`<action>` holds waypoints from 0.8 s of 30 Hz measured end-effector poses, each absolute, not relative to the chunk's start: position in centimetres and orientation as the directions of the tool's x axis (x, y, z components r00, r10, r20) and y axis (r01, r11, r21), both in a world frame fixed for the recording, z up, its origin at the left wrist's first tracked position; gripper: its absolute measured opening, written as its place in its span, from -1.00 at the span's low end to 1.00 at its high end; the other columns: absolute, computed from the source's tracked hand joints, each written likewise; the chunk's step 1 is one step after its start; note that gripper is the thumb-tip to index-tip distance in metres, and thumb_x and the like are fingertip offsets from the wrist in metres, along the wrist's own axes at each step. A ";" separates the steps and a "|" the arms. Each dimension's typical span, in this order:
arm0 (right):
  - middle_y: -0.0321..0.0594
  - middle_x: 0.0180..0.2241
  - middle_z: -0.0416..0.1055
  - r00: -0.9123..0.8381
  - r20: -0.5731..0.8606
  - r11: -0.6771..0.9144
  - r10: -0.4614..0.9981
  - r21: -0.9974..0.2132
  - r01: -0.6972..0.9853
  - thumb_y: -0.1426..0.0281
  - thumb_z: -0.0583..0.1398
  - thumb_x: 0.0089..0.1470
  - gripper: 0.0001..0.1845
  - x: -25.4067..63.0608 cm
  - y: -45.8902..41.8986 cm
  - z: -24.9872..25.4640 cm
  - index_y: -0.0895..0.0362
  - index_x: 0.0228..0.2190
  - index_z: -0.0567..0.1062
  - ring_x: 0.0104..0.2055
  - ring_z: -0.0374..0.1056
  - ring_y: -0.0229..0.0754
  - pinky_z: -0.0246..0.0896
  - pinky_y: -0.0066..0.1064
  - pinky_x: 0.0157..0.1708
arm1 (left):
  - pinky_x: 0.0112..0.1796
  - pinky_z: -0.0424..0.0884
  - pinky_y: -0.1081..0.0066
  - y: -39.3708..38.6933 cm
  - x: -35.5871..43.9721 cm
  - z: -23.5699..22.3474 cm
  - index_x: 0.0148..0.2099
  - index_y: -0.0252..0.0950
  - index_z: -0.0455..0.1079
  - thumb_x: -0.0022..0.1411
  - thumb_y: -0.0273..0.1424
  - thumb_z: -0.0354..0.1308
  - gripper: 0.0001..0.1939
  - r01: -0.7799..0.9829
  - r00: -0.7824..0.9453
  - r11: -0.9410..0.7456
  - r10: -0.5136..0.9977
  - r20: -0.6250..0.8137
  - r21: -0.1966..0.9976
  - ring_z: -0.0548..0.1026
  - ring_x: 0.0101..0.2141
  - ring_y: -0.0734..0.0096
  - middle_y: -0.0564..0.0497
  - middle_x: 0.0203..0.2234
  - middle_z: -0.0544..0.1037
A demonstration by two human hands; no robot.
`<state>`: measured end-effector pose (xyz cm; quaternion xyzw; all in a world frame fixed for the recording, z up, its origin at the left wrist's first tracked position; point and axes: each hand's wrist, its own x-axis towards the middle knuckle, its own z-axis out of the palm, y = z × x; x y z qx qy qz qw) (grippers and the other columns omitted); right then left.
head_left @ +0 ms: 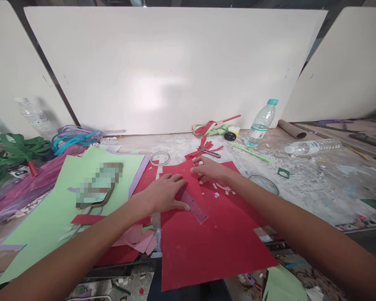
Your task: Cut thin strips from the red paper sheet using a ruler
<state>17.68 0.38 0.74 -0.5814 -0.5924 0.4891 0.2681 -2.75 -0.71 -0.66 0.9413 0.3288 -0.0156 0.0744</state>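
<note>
A large red paper sheet (219,246) lies in front of me, its near end hanging past the table edge. My left hand (166,194) holds a translucent purple ruler (194,207) down on it, thumb on the ruler and fingers spread over its far part. Close by on the right, my right hand (209,169) has its fingers curled at the sheet's far edge, seemingly pinching the paper; the fingertips are partly hidden. Just beyond it lie a craft knife (209,152) and cut red paper strips (203,144). Small paper scraps (227,190) rest under my right forearm.
Left are green paper sheets (62,179) with a phone (100,184) on top, and pink paper scraps (141,238). Tape rolls (160,158) lie nearby. An upright bottle (260,125) and a lying bottle (315,147) are at right. White boards (175,62) stand behind.
</note>
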 end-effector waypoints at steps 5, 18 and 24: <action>-0.36 -0.66 0.35 -0.204 -0.307 -0.092 0.929 -0.728 0.679 0.44 0.18 -0.06 -0.64 17.8 -0.7 0.4 0.08 -0.23 0.15 -0.64 0.29 -0.18 0.11 -0.45 -0.72 | -0.09 0.28 0.27 -2.7 -2.8 -0.2 0.16 -0.13 0.29 0.23 0.01 0.12 -0.46 0.530 0.848 -0.842 0.528 -0.049 0.101 0.34 0.04 0.06 -0.04 0.13 0.35; -0.28 -0.66 0.38 -0.303 -0.231 0.067 0.924 -0.684 0.726 0.39 0.11 0.03 -0.78 19.4 0.3 -0.7 0.14 -0.61 0.28 -0.71 0.24 -0.32 0.09 -0.48 -0.70 | -0.36 0.39 0.41 -2.6 -1.4 -1.6 -0.11 -0.32 0.41 0.33 -0.59 0.00 -0.81 0.118 0.989 -0.938 0.081 0.128 -0.325 0.50 -0.28 0.31 -0.10 -0.28 0.57; -0.31 -0.68 0.36 -0.418 -0.322 0.048 0.850 -0.742 0.669 0.34 0.16 0.04 -0.77 20.4 0.1 -0.7 0.15 -0.59 0.34 -0.72 0.20 -0.33 0.09 -0.48 -0.71 | -0.13 0.46 0.34 -2.3 -1.7 -1.5 -0.10 -0.30 0.43 0.35 -0.59 -0.10 -0.72 0.118 0.963 -0.968 0.057 0.263 -0.222 0.51 -0.11 0.29 -0.08 -0.19 0.59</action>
